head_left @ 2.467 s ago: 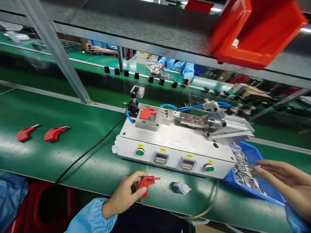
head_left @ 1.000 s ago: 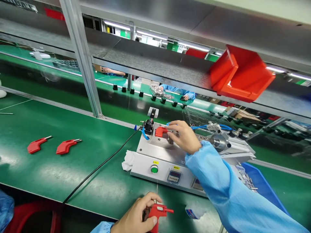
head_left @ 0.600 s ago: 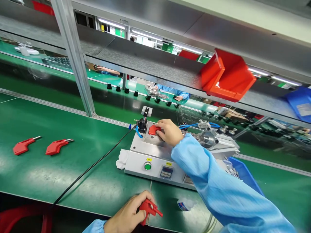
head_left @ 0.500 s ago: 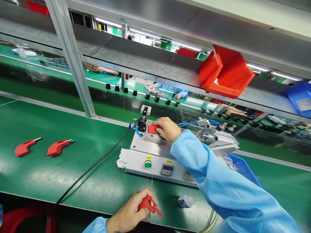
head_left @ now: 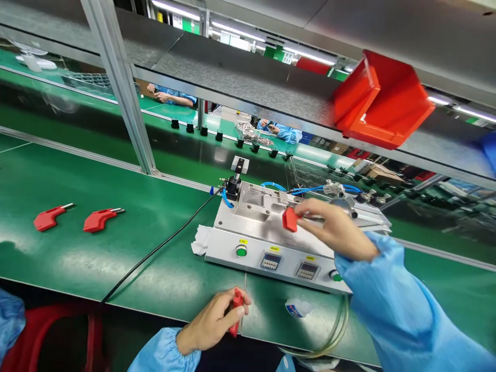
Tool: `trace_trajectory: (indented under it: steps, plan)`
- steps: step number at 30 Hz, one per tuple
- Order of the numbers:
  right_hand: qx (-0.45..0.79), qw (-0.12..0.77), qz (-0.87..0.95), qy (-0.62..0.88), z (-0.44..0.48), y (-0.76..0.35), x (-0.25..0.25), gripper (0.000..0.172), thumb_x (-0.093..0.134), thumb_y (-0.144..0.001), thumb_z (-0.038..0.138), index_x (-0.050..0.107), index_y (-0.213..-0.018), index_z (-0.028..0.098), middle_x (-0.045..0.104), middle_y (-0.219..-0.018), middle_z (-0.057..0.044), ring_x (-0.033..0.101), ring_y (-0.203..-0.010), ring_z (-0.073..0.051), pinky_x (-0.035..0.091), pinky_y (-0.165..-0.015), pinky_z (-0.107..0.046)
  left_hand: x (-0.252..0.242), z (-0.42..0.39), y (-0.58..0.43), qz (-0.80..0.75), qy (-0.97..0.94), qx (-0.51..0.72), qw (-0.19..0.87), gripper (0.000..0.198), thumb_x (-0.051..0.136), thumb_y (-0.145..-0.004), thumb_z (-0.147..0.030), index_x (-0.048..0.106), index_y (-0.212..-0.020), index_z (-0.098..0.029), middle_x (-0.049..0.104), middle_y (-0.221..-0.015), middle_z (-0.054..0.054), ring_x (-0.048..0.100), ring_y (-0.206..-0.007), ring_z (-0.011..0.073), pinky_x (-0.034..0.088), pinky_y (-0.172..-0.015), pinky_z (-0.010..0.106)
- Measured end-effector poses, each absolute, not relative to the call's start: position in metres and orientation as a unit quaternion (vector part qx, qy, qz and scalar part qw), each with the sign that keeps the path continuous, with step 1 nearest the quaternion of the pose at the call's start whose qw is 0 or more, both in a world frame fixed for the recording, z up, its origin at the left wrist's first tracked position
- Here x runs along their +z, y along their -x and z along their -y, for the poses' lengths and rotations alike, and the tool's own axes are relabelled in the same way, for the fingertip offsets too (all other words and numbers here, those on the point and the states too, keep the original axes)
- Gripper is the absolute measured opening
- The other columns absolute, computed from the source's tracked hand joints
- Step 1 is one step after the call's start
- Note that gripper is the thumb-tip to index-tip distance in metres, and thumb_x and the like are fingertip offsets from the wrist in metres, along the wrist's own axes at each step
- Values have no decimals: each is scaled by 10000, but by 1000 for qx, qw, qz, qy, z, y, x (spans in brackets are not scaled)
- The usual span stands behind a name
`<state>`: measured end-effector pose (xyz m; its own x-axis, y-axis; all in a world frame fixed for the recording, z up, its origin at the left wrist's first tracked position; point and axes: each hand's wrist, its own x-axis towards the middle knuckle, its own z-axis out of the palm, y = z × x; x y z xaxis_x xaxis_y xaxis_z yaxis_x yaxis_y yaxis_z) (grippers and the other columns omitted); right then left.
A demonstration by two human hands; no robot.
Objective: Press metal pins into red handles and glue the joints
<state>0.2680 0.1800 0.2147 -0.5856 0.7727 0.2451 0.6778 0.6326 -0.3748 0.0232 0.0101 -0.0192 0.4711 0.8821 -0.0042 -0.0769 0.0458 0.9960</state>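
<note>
The left hand (head_left: 212, 324) is clenched on a red handle (head_left: 236, 310) at the counter's (head_left: 155, 258) front edge. The right hand (head_left: 334, 228) grips another red handle (head_left: 289, 219), seemingly by its pin, above the press (head_left: 256, 222).

My machine (head_left: 267, 225): one, and I count everything from it.
Red handles (head_left: 48, 219) lying left of the machine: two.
Red handle (head_left: 236, 312) in my left grip (head_left: 213, 323), in front of the machine: one.
Red handle (head_left: 290, 219) in my right grip (head_left: 333, 227), above the machine: one.
Green buttons (head_left: 241, 251) on the machine: two.
Digital displays (head_left: 270, 261) on the machine: two.
White cloth (head_left: 200, 241) at the machine's left corner: one.
Small bottle (head_left: 298, 308) in front of the machine: one.
Black cable (head_left: 155, 253) running left from the machine: one.
Red bin (head_left: 383, 101) above and beyond the machine: one.
Co-workers (head_left: 281, 132) beyond the machine: two.
</note>
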Motion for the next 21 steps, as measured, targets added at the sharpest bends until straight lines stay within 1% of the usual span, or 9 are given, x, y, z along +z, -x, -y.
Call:
trace_trajectory:
  steps: [1, 3, 7, 9, 11, 13, 15, 18, 21]
  plan:
    - [118, 183, 879, 424, -173, -278, 204, 164, 642, -974, 341, 741, -978, 211, 787, -1004, -91, 750, -933, -264, 629, -889, -413, -20, -10, -25, -356, -578, 386, 625, 453, 527, -1061, -601, 690, -1178, -195, 723, -1068, 85, 664, -1010, 234, 510, -1006, 376]
    - [102, 182, 866, 454, -166, -292, 183, 133, 644, -952, 307, 740, -953, 214, 791, -963, -85, 762, -910, -274, 637, -870, -428, -21, -11, -29, -372, -570, 381, 626, 489, 566, -1045, -609, 714, -1235, -184, 718, -1036, 77, 675, -960, 220, 534, -974, 371]
    - [69, 264, 842, 465, -143, -308, 156, 173, 673, -962, 329, 774, -1062, 231, 796, -1149, -119, 762, -1102, -318, 625, -1013, -508, -5, -13, -22, -391, -550, 342, 654, 502, 685, -987, -549, 706, -1317, -171, 719, -987, 47, 627, -675, 128, 566, -718, 294]
    - [65, 322, 820, 468, -114, -317, 148, 200, 684, -994, 392, 788, -1101, 258, 778, -1244, -122, 740, -1192, -326, 607, -1067, -517, 22, -19, -12, -400, -582, 345, 618, 425, 709, -982, -494, 711, -1270, -182, 739, -973, 36, 607, -598, 105, 539, -629, 261]
    - [76, 383, 775, 497, -76, -327, 134, 211, 693, -1012, 443, 793, -1083, 272, 780, -1219, -116, 744, -1182, -323, 611, -1062, -509, 63, -35, -2, -412, -653, 369, 517, 285, 687, -1013, -444, 732, -1132, -188, 739, -922, 22, 616, -593, 107, 518, -603, 243]
    - [90, 449, 708, 537, -41, -337, 114, 234, 707, -1009, 477, 789, -1043, 260, 785, -1153, -122, 755, -1131, -326, 620, -1032, -513, 111, -62, 3, -415, -747, 401, 330, 221, 673, -1042, -399, 750, -1082, -196, 745, -956, 33, 672, -746, 144, 564, -744, 273]
    - [107, 498, 642, 573, -15, -345, 88, 270, 725, -995, 506, 780, -997, 242, 784, -1099, -134, 761, -1082, -332, 632, -982, -514, 154, -101, 2, -435, -796, 397, 141, 223, 627, -1066, -345, 747, -1170, -188, 747, -1117, 69, 707, -962, 206, 582, -899, 343]
    - [136, 520, 595, 598, 4, -349, 49, 309, 745, -975, 536, 777, -941, 230, 781, -1054, -137, 762, -1041, -328, 639, -922, -499, 195, -161, -15, -530, -802, 272, -41, 242, 639, -1055, -276, 738, -1222, -132, 713, -1163, 115, 698, -1129, 300, 561, -997, 439]
    - [120, 539, 573, 605, 6, -351, 17, 347, 728, -978, 559, 764, -887, 226, 778, -998, -126, 759, -982, -313, 637, -888, -492, 208, -197, -40, -580, -797, 127, -111, 240, 652, -1048, -263, 752, -1170, -82, 695, -1204, 164, 697, -1186, 373, 562, -1009, 469]
